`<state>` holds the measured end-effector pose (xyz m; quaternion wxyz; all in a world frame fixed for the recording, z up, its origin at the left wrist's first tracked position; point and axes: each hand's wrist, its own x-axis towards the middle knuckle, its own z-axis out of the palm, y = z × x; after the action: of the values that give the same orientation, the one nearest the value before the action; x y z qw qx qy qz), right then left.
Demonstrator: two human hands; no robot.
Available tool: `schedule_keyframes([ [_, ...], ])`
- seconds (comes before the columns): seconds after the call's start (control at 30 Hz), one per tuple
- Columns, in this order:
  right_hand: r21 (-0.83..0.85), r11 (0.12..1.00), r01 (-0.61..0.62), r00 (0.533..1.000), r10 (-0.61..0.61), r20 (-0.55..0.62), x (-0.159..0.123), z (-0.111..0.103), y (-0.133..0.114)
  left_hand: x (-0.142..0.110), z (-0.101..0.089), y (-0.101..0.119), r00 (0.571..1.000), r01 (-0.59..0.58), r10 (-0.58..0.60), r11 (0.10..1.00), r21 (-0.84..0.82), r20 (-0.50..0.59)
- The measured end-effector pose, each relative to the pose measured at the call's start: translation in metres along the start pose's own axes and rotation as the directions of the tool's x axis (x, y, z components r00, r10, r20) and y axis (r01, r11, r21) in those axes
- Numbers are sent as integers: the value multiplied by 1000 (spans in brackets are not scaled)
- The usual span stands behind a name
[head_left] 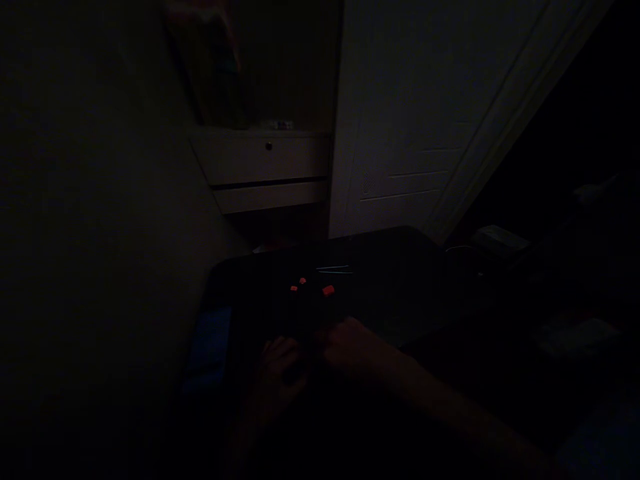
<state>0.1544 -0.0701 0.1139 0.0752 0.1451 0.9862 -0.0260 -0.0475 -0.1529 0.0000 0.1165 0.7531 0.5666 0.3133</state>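
Note:
The scene is very dark. My left hand (278,365) is low over the dark table, its fingers curved and the thumb apart from them; I see nothing between them. Close by on its right, my right hand (346,341) is closed, knuckles up; whatever its fingers hold, if anything, is hidden in shadow. Beyond the hands lie a red-orange block (328,291) and two smaller red-orange pieces, one nearer (294,289) and one farther (303,281). Two thin, pale, stick-like pieces (335,270) rest behind them.
A flat blue rectangular thing (209,347) lies at the left edge of the black table (395,267). Past the far edge stand a cabinet with a drawer (265,160) and a pale panelled door (400,120). A pale box-like thing (500,239) sits at the right.

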Motion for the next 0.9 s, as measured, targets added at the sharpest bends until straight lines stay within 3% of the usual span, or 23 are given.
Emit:
schedule_keyframes([
  [0.23,-2,999,49,998,-49,-37,5,-2,-2,-1,2,-1,1000,2,-1,1000,28,-24],
  [0.67,27,999,36,996,-33,-80,5,8,-3,0,4,-2,1000,10,-11,1000,-14,-21],
  [0.77,57,998,-2,996,7,-86,-3,8,1,0,2,2,999,29,-29,999,-46,-17],
  [0.9,105,983,-153,978,165,-127,-30,18,6,1,-4,8,998,57,-61,991,-120,-27],
])
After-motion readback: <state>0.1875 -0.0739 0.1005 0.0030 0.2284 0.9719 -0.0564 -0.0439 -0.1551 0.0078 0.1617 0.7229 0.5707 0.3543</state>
